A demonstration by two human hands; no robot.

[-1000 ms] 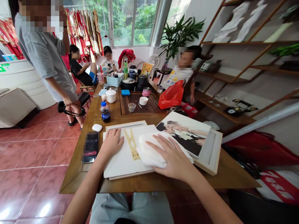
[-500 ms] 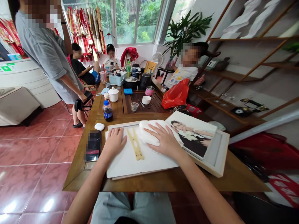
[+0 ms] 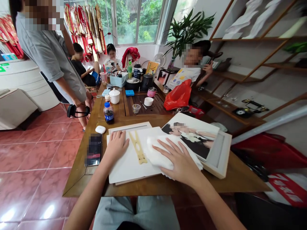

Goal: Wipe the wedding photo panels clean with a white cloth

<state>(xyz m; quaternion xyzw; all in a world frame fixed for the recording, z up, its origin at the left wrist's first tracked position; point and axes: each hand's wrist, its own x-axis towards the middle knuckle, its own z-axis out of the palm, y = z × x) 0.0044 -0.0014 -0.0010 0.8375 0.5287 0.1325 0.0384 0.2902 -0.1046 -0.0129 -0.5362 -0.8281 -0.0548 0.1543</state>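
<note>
The desk (image 3: 168, 188) carries a wooden frame (image 3: 217, 153) with a photo print (image 3: 189, 137) lying on it, beside a white board (image 3: 127, 169). A folded white cloth (image 3: 160, 156) is pressed against the board's right side and the print's lower edge by the right hand (image 3: 179, 159), grip flat and open, nothing clasped. The left hand (image 3: 116, 147) is laid flat on the board, grip open, just beside a wooden clip (image 3: 137, 148). Step judged as wiping; another cloth pass appears called for.
</note>
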